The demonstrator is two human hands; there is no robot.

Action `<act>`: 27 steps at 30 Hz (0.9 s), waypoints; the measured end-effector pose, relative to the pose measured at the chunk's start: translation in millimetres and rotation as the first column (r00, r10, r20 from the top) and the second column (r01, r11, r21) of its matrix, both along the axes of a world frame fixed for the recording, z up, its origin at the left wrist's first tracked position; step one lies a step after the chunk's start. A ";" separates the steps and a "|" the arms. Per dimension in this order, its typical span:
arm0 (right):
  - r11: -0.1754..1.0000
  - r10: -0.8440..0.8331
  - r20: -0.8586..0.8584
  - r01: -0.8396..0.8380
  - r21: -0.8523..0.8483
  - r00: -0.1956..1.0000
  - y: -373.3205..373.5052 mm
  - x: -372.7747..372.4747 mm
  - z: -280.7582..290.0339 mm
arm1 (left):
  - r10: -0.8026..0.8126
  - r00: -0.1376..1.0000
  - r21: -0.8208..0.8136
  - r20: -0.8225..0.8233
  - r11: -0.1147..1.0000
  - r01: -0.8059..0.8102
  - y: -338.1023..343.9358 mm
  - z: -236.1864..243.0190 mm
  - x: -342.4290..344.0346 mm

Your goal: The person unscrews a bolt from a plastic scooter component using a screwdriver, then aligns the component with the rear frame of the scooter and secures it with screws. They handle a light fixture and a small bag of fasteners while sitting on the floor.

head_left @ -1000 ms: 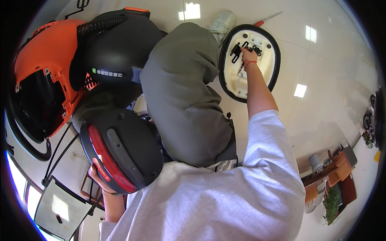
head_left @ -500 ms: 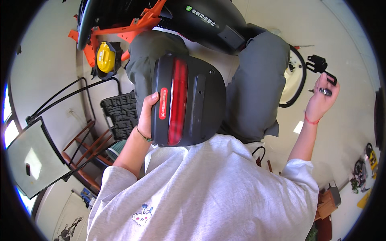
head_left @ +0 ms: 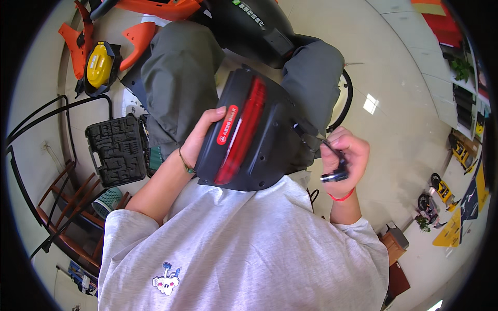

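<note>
My left hand (head_left: 201, 133) grips the left edge of a black tail light housing (head_left: 280, 129), with the thumb on its face beside a red sticker. A long red lens (head_left: 244, 132) runs down the housing, which sits tilted in front of my shirt. My right hand (head_left: 346, 158) is closed on a black slotted bracket (head_left: 309, 136), blurred by motion. The bracket overlaps the housing's right edge in view; whether they touch I cannot tell. A shiny dark and silver piece (head_left: 334, 177) shows at the right fingers, too unclear to name.
Beyond my knees lies a large black vehicle body part (head_left: 251, 31) with orange panels (head_left: 137, 41). A yellow part in a black holder (head_left: 99, 65) stands at the left. An open black tool case (head_left: 116, 150) lies near my left arm, by a wooden chair (head_left: 65, 207).
My right hand has brought the bracket leftward from far out on the right to the housing's right edge. The housing has tilted clockwise in my left hand, and the whole view has shifted.
</note>
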State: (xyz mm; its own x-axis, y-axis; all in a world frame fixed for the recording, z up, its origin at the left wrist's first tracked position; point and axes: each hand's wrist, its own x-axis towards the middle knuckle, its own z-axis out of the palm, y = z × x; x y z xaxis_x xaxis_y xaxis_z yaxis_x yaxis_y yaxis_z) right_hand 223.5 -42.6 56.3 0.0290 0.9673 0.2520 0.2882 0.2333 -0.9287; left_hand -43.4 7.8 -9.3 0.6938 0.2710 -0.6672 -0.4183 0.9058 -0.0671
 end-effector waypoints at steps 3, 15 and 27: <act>0.989 0.117 0.432 -0.146 0.033 0.894 -2.0 1.4 6.0 | -0.041 0.999 0.021 0.010 0.999 0.041 -3.0 -2.8 12.2; 0.903 0.288 0.501 -0.406 0.141 0.816 -39.4 -3.8 -21.9 | -0.064 0.996 0.083 0.063 0.995 0.059 -2.3 -2.0 24.4; 0.932 0.137 0.523 -0.288 0.219 0.841 -55.0 6.7 -8.5 | -0.114 0.990 0.125 0.079 0.987 0.104 -6.3 -4.5 41.1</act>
State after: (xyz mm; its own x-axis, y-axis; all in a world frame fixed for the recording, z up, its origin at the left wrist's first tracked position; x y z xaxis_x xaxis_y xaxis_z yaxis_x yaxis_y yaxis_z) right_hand 230.2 -97.7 47.8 -0.3700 0.8213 0.4343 0.6002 0.5681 -0.5630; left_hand -2.3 1.5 -13.8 0.7767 0.2651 -0.5714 -0.3138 0.9494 0.0138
